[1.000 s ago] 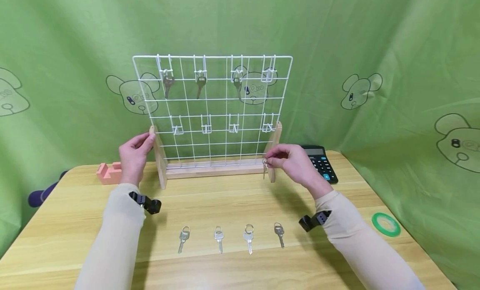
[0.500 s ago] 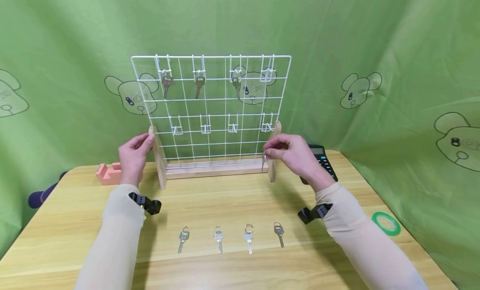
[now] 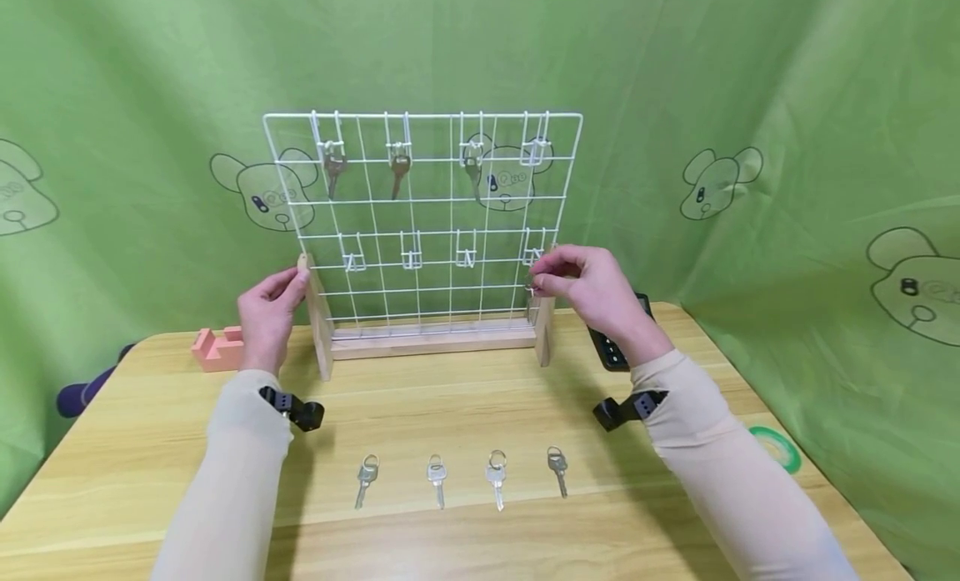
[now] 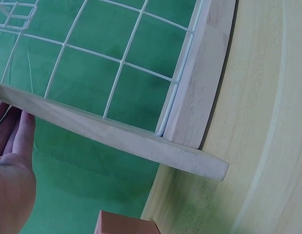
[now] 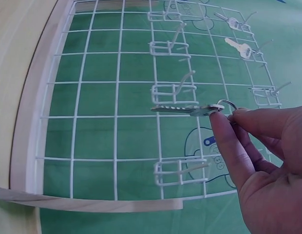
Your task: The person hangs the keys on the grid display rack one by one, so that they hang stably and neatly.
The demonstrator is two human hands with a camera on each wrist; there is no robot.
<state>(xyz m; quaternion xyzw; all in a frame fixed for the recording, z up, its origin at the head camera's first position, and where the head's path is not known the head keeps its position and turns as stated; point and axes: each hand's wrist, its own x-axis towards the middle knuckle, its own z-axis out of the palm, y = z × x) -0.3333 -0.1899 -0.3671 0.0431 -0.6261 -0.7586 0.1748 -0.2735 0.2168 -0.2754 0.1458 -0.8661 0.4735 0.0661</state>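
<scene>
A white wire grid rack [image 3: 438, 291] stands upright in a wooden frame on the table. My left hand [image 3: 268, 314] grips the upper part of the frame's left wooden post [image 4: 136, 141]. By its ring, my right hand [image 5: 268, 151] pinches a key [image 5: 187, 110], which hangs in front of the lower right of the grid. Just above those fingers is the lower right hook [image 3: 533, 256]. Three keys hang from the top row, among them a brown key [image 3: 401, 166]; the top right hook [image 3: 536, 152] is bare. The lower hooks carry no keys.
Several keys with rings lie in a row at the front, including a silver key [image 3: 496, 479]. A pink block [image 3: 217, 350] sits at left. Partly behind my right hand lies a black calculator [image 3: 611, 352]. A green tape roll [image 3: 780, 449] is near the right edge.
My right hand has risen with the key from beside the rack's base rail to just below the lower right hook. My left hand has stayed on the post.
</scene>
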